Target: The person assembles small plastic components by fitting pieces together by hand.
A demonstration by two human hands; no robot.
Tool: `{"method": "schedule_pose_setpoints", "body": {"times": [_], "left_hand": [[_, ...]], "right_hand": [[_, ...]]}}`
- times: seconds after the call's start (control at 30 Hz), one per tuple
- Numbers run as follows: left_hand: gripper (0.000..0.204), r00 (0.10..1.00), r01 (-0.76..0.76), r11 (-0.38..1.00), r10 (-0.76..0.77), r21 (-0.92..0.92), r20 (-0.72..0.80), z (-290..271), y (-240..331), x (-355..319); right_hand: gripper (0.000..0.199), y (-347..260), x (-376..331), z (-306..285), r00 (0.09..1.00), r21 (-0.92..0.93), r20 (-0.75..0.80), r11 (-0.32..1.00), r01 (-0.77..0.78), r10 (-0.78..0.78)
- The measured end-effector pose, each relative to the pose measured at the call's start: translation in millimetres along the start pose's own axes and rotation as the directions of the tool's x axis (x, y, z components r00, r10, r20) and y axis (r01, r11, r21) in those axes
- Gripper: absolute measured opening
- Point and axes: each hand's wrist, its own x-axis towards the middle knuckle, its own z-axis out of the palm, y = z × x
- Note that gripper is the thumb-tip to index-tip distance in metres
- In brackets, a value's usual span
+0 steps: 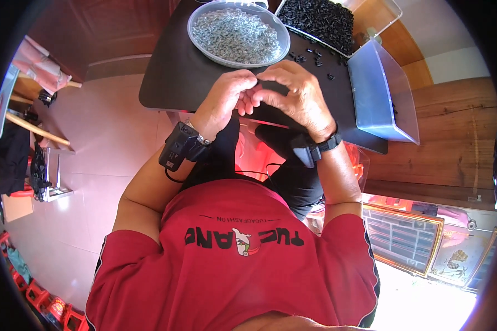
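And here's the L hand (226,96), in over the near edge of the dark tbl (168,71), palm turned inward, fingers curled, thumb lying along the top. From the other side comes the R hand (301,94), arched, thumb & index bowed w/ a gap btwn them, their tips meeting the L hand's, or v. close to it. Fingers abt half bent on both sides! Something dark shows right at the tips; can't tell if it's a small pc in the pinch or just tbl behind, so grip on either side = unclear.

Just beyond the hands, the round bowl (285,45), full of small clear pcs (234,36). Up to its R, the clear tray (392,25) w/ a heap of small black pcs (320,22), & a few loose black pcs (317,58) scattered on the tbl just in front. Far R, the bluish bin (378,91), open side facing away to the R.

Wrists now: blk unit (178,148) strapped on the L, blk band (330,143) round the R. Red shirt (232,292) fills the lower middle.
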Motion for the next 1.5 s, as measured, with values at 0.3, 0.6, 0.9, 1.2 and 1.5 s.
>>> {"method": "schedule_pose_setpoints", "body": {"times": [0.3, 0.6, 0.9, 1.2, 1.5], "left_hand": [[0.026, 0.998, -0.066, 0.987, 0.065, -0.148, -0.010, -17.3, 3.5, -2.0], [0.023, 0.992, -0.121, 0.978, 0.127, -0.170, 0.022, -19.0, 0.4, -5.5], [0.021, 0.988, -0.138, 0.976, 0.147, -0.170, 0.045, -18.1, -0.6, -4.4], [0.022, 0.988, -0.136, 0.982, 0.145, -0.134, 0.061, -17.9, -0.6, -4.5], [0.021, 0.989, -0.132, 0.983, 0.140, -0.126, 0.055, -18.0, 0.0, -5.5]], "right_hand": [[0.025, 77.6, 57.2, 21.3, 0.958, -0.497, 0.183, 0.861, -0.103, 0.220], [0.023, 86.1, 66.4, 36.1, 0.912, -0.445, 0.209, 0.865, -0.233, 0.354], [0.025, 85.4, 61.7, 27.7, 0.905, -0.147, 0.095, 0.905, -0.399, 0.415], [0.027, 76.6, 66.4, 37.9, 0.931, -0.307, 0.097, 0.900, -0.308, 0.352], [0.024, 77.2, 76.8, 44.8, 0.922, -0.476, 0.218, 0.860, -0.186, 0.320]]}}
